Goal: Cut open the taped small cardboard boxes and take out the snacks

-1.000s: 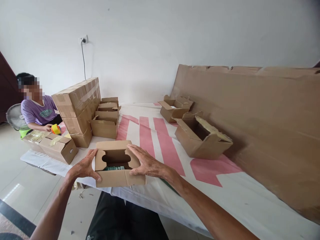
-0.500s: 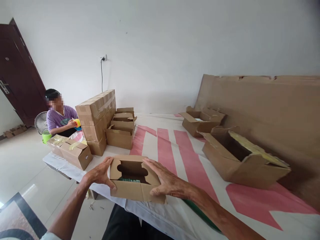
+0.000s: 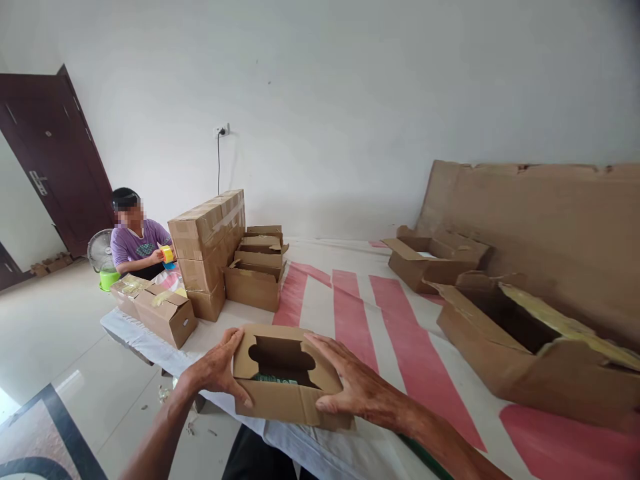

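Note:
A small brown cardboard box (image 3: 280, 403) sits at the near edge of the table, its top flaps folded in with a cut-out opening; something green shows inside. My left hand (image 3: 220, 368) grips its left side, thumb along the front face. My right hand (image 3: 353, 390) lies over the right top flap, fingers pressed flat, thumb on the front edge.
A white cloth with pink stripes (image 3: 350, 313) covers the table. Open cartons (image 3: 520, 347) stand at right before a leaning cardboard sheet (image 3: 550, 227). A stack of taped boxes (image 3: 207, 247) and open small boxes (image 3: 255, 277) stand at left. A seated person (image 3: 135, 240) holds a tape roll.
The view has swung left and up, bringing the dark door into sight. Both hands stay on the small box, which has shifted little on the table.

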Motion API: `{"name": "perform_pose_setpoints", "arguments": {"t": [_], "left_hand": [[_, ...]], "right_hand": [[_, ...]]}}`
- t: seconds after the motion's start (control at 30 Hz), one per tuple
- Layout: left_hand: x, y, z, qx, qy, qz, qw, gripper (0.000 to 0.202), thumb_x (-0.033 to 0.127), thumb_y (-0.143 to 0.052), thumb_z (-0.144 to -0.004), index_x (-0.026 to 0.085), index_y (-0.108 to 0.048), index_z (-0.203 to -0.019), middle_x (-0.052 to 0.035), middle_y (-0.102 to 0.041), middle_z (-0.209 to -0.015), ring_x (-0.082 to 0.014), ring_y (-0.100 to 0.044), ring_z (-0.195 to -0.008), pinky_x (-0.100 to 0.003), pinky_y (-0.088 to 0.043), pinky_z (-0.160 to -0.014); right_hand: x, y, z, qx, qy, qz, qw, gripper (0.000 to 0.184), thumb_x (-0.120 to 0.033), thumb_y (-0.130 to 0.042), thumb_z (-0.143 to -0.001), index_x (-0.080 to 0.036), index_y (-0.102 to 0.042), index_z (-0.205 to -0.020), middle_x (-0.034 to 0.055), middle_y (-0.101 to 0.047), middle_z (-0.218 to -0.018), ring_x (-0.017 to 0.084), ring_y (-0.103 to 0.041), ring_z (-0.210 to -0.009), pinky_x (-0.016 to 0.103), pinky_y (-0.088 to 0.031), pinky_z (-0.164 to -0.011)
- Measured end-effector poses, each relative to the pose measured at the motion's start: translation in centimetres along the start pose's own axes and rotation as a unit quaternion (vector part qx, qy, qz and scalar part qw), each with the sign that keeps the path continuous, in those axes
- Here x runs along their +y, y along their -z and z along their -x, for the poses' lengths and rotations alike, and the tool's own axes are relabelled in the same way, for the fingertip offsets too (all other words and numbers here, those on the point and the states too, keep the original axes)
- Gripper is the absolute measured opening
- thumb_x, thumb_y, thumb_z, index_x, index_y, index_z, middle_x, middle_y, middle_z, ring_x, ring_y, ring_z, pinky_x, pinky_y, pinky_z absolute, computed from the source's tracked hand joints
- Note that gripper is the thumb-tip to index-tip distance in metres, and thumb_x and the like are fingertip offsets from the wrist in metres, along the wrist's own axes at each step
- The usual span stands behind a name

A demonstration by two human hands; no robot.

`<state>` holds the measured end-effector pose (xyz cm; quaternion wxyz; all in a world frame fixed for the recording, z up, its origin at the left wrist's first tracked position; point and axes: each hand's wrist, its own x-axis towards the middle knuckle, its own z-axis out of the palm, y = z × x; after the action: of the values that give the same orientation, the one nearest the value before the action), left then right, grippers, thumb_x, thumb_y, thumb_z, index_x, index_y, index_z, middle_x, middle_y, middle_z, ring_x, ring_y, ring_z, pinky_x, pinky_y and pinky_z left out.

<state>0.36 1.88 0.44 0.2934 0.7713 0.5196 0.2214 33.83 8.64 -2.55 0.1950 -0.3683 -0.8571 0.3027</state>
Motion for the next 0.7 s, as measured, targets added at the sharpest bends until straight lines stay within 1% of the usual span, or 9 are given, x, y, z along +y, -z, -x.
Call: {"name": "perform_pose_setpoints", "arguments": {"t": [0.1, 0.23, 0.33, 0.47, 0.53, 0.6, 0.63, 0.7], "left_hand": [[-0.3, -0.5, -0.1, 0.01, -0.001, 0.009, 1.0, 0.164, 0.057, -0.103, -0.036, 0.022, -0.016, -0.17, -0.0202, -0.028, -0.166, -0.0451, -0.036, -0.152, -0.051, -0.03, -0.128], [-0.3, -1.0, 0.0, 0.029, -0.001, 0.021, 0.999, 0.163, 0.061, -0.102, -0.034, 0.024, -0.02, -0.169, -0.0183, -0.033, -0.163, -0.0436, -0.039, -0.15, -0.051, -0.032, -0.127], [-0.2, -1.0, 0.0, 0.032, 0.004, 0.015, 0.999, 0.164, 0.064, -0.102, -0.032, 0.021, -0.022, -0.169, -0.0194, -0.035, -0.161, -0.0441, -0.04, -0.148, -0.053, -0.031, -0.127], [0.2, -0.7, 0.1, 0.024, 0.002, 0.013, 1.0, 0.161, 0.069, -0.099, -0.034, 0.018, -0.024, -0.168, -0.0206, -0.033, -0.162, -0.0434, -0.037, -0.15, -0.05, -0.03, -0.128], [0.6, -0.5, 0.2, 0.022, 0.0, 0.013, 1.0, 0.154, 0.071, -0.096, -0.04, 0.019, -0.026, -0.167, -0.0198, -0.033, -0.162, -0.0422, -0.037, -0.151, -0.05, -0.03, -0.128], [1.2, -0.7, 0.2, 0.036, 0.008, 0.013, 0.999, 0.137, 0.071, -0.092, -0.051, 0.019, -0.033, -0.163, -0.0185, -0.038, -0.159, -0.0401, -0.043, -0.147, -0.049, -0.034, -0.126], [1.5, -1.0, 0.1, 0.05, 0.022, 0.011, 0.998, 0.127, 0.069, -0.091, -0.056, 0.019, -0.037, -0.16, -0.0177, -0.041, -0.156, -0.0391, -0.047, -0.144, -0.049, -0.037, -0.124], [2.3, -1.7, -0.2, 0.084, 0.065, -0.005, 0.994, 0.111, 0.063, -0.09, -0.06, 0.019, -0.046, -0.152, -0.0162, -0.046, -0.15, -0.0381, -0.054, -0.135, -0.049, -0.042, -0.119]], "right_hand": [[1.1, -0.7, -0.2, 0.013, -0.006, 0.003, 1.0, 0.11, -0.039, -0.077, -0.067, -0.02, -0.034, -0.166, 0.0154, -0.032, -0.172, 0.039, -0.027, -0.159, 0.054, -0.028, -0.129], [2.6, -1.7, -0.4, 0.026, -0.005, 0.006, 1.0, 0.108, -0.042, -0.076, -0.066, -0.018, -0.038, -0.165, 0.0152, -0.03, -0.173, 0.04, -0.027, -0.159, 0.054, -0.027, -0.13], [3.2, -2.0, -0.4, 0.016, -0.002, 0.007, 1.0, 0.107, -0.042, -0.074, -0.067, -0.018, -0.037, -0.165, 0.0145, -0.028, -0.174, 0.039, -0.025, -0.16, 0.054, -0.027, -0.13], [3.6, -2.2, -0.3, 0.017, 0.013, 0.005, 1.0, 0.105, -0.046, -0.074, -0.07, -0.02, -0.038, -0.165, 0.0133, -0.026, -0.175, 0.039, -0.024, -0.161, 0.054, -0.023, -0.131], [4.0, -2.4, -0.3, 0.022, 0.02, 0.0, 1.0, 0.103, -0.049, -0.074, -0.071, -0.023, -0.04, -0.164, 0.0118, -0.026, -0.175, 0.04, -0.023, -0.161, 0.055, -0.023, -0.13], [4.5, -2.5, -0.3, 0.027, 0.022, -0.005, 0.999, 0.102, -0.053, -0.074, -0.07, -0.025, -0.043, -0.163, 0.0108, -0.027, -0.175, 0.041, -0.024, -0.16, 0.056, -0.026, -0.13], [4.8, -2.7, -0.4, 0.029, 0.023, -0.006, 0.999, 0.102, -0.055, -0.074, -0.069, -0.025, -0.044, -0.162, 0.0108, -0.028, -0.175, 0.042, -0.025, -0.16, 0.056, -0.028, -0.129], [5.6, -2.9, -0.5, 0.03, 0.024, -0.007, 0.999, 0.103, -0.061, -0.074, -0.068, -0.026, -0.046, -0.161, 0.011, -0.031, -0.174, 0.042, -0.027, -0.159, 0.055, -0.031, -0.128]]}}
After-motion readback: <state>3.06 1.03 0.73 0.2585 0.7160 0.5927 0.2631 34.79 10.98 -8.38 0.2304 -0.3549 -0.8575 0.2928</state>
